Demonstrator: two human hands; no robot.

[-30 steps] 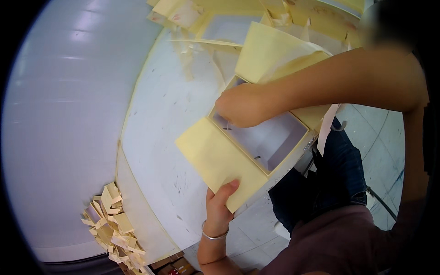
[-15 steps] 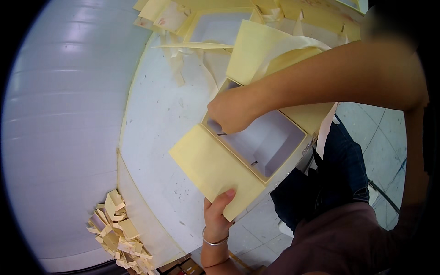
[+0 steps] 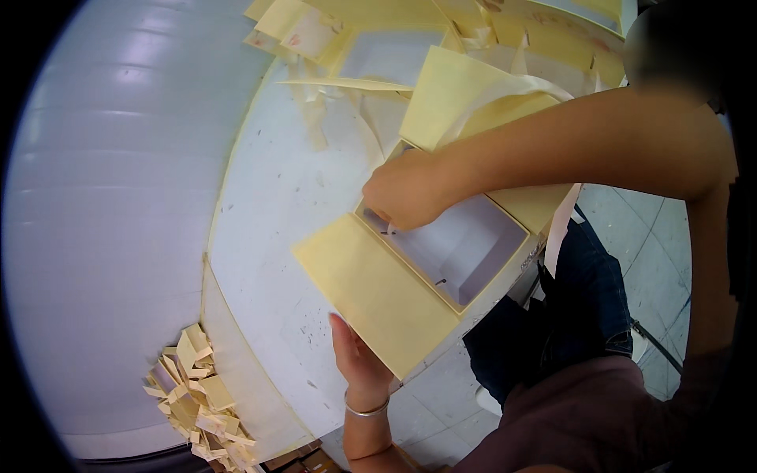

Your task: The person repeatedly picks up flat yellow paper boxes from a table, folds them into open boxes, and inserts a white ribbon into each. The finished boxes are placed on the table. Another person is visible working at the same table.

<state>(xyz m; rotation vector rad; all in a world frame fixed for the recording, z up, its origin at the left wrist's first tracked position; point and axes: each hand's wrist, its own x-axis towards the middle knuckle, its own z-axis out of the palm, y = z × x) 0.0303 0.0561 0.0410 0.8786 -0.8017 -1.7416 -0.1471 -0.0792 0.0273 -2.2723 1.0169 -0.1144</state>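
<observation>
A pale yellow box (image 3: 493,272) with a lilac-grey inside lies turned on the white table, its flaps spread out. My right hand (image 3: 404,189) reaches into its far end, fingers curled closed beside a small dark slot in the inner wall. What the fingertips pinch is hidden, though a bit of white shows below them. A wide ribbon (image 3: 505,93) loops over the far flap (image 3: 445,91), behind my right forearm. At the near flap (image 3: 374,296), my left hand (image 3: 364,366) is open, thumb stretched out beside the edge, its other fingers hidden underneath.
More open yellow boxes (image 3: 394,54) with loose ribbons stand at the far side of the white table (image 3: 260,260). Cut yellow pieces (image 3: 201,394) lie heaped at the lower left. My legs (image 3: 587,276) are beside the table's near edge.
My left thumb has come off the top of the near flap and now points up beside its edge. My right hand stays in the box, closed, having shifted only slightly.
</observation>
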